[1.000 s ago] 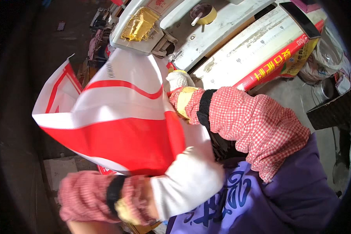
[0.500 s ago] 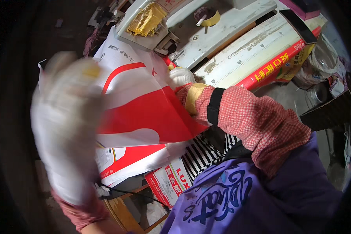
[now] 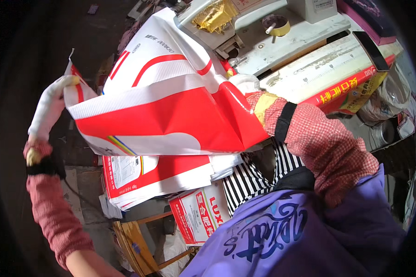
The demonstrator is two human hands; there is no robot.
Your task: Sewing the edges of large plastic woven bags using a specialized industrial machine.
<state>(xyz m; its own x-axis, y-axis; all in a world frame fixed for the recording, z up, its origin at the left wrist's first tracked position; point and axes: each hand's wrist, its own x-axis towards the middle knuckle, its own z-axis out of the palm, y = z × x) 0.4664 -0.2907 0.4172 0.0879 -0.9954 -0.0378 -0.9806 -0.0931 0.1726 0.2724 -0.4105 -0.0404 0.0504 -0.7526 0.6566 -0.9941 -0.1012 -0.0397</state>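
My left hand (image 3: 52, 105), in a white glove with yellowish fingertips, pinches the left corner of a large red and white woven bag (image 3: 171, 117). The bag stretches across in front of me, its near part folded over and sagging. At the bag's right side, close to the head of a grey sewing machine (image 3: 247, 44), my gloved right hand (image 3: 246, 84) is closed on the gathered bag edge; its fingers are partly hidden. Under the raised bag lies a stack of similar printed bags (image 3: 171, 177).
A roll of tape (image 3: 279, 28) sits on the machine. A dark phone-like slab (image 3: 370, 51) lies on the worn white table (image 3: 319, 64). Below are a red and white printed bag (image 3: 198, 214) and a wooden stool frame (image 3: 136, 247). Clear plastic (image 3: 393, 87) hangs at right.
My left hand, blurred before, has moved left and slightly down, drawing the bag's corner out and spreading it wider. The right hand stays by the machine. The whole view has shifted a little.
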